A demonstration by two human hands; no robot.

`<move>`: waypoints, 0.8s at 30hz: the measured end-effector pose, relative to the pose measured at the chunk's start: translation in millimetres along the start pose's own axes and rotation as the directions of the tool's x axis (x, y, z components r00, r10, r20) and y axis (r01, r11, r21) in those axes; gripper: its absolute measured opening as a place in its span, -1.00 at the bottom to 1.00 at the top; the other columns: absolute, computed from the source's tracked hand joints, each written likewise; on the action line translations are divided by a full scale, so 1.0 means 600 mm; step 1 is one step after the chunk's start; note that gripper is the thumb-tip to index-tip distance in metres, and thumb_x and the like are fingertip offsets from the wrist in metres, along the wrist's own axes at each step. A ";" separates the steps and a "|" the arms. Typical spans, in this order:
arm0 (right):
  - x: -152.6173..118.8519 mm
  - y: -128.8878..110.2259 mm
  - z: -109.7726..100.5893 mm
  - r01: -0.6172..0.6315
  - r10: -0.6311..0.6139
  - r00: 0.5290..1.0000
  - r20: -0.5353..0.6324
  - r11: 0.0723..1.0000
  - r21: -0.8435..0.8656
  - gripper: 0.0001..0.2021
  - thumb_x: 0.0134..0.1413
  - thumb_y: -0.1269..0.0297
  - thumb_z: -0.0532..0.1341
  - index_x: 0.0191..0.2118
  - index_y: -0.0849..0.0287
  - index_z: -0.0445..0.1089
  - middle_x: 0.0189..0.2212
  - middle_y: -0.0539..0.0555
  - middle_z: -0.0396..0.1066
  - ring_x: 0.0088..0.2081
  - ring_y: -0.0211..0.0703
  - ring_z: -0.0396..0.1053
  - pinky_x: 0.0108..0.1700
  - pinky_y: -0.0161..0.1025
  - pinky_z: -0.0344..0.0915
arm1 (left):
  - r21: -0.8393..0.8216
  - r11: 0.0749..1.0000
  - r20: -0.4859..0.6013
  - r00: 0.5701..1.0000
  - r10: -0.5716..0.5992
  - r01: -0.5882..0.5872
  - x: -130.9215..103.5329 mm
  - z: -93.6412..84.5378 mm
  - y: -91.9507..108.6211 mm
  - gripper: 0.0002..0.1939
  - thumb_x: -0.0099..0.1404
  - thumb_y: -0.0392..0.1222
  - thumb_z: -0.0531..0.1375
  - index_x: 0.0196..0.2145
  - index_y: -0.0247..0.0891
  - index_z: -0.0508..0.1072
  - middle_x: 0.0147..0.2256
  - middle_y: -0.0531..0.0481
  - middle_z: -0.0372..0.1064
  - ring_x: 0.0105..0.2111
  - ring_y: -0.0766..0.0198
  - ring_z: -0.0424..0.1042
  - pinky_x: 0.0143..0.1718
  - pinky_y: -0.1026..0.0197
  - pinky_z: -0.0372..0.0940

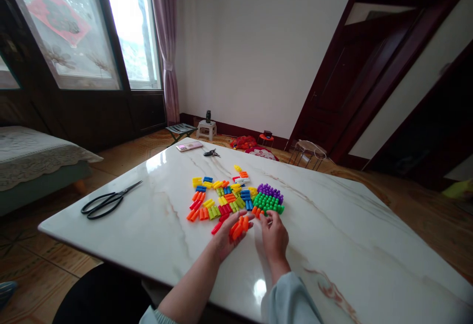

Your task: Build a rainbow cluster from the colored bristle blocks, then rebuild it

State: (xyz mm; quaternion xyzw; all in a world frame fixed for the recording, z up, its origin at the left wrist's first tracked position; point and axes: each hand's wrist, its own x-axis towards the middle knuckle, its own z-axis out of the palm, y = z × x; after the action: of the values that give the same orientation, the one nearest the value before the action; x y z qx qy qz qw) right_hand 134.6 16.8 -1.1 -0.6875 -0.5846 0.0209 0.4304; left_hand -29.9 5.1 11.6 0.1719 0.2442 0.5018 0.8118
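Note:
My left hand (pixel 226 239) is palm up with fingers curled round several orange pieces (pixel 239 227). To its right, the fingertips of my right hand (pixel 274 233) are pinched together beside a small orange group (pixel 257 211); whatever they hold is too small to make out. Just beyond both hands lies a spread of coloured plastic pieces, with red (pixel 224 209), yellow (pixel 209 203) and blue (pixel 247 198) ones towards the left and middle. At its right end, green pieces (pixel 269 202) and purple pieces (pixel 271 191) sit packed close together.
Black-handled scissors (pixel 107 201) lie on the marble-patterned table (pixel 148 235) at the left. Near the far edge are a phone (pixel 189 146) and small dark pliers (pixel 211 153). Beyond the table stand a folding stool (pixel 181 128) and a white stool (pixel 206 129).

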 end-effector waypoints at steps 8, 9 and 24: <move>-0.026 -0.018 -0.016 0.418 -0.452 0.884 0.121 0.880 0.227 -0.63 0.22 0.14 0.06 0.05 0.19 0.35 -0.09 0.20 0.43 -0.16 -0.13 0.44 -0.15 -0.24 0.39 | 0.075 0.997 0.112 0.993 0.027 -0.036 -0.008 0.001 -0.003 -0.24 0.00 -0.52 0.29 0.17 -0.17 0.29 -0.11 -0.12 0.45 -0.21 0.24 0.50 -0.15 0.26 0.37; -0.026 -0.017 -0.014 0.437 -0.466 0.877 0.115 0.875 0.209 -0.62 0.21 0.15 0.07 0.07 0.19 0.34 -0.06 0.21 0.42 -0.10 -0.10 0.42 -0.10 -0.21 0.39 | 0.076 0.996 0.128 0.991 0.030 -0.040 -0.007 0.002 -0.004 -0.22 -0.01 -0.53 0.29 0.17 -0.17 0.29 -0.14 -0.12 0.46 -0.23 0.25 0.51 -0.16 0.27 0.37; -0.025 -0.004 -0.010 0.397 -0.405 0.914 0.032 0.907 0.142 -0.80 0.18 0.19 0.12 -0.20 0.15 0.41 -0.31 0.11 0.46 -0.28 -0.12 0.38 -0.21 -0.21 0.32 | 0.171 0.984 0.238 0.971 0.013 -0.055 -0.002 -0.002 -0.018 -0.33 -0.05 -0.51 0.33 0.06 -0.25 0.42 -0.20 -0.14 0.50 -0.22 0.19 0.50 -0.18 0.27 0.35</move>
State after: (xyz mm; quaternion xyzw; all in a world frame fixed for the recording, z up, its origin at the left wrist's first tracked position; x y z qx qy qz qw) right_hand 131.3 0.8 -3.2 -0.5216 -0.7234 -0.0082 0.4523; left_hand -23.2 -0.5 5.5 0.3055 0.1864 0.4681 0.8080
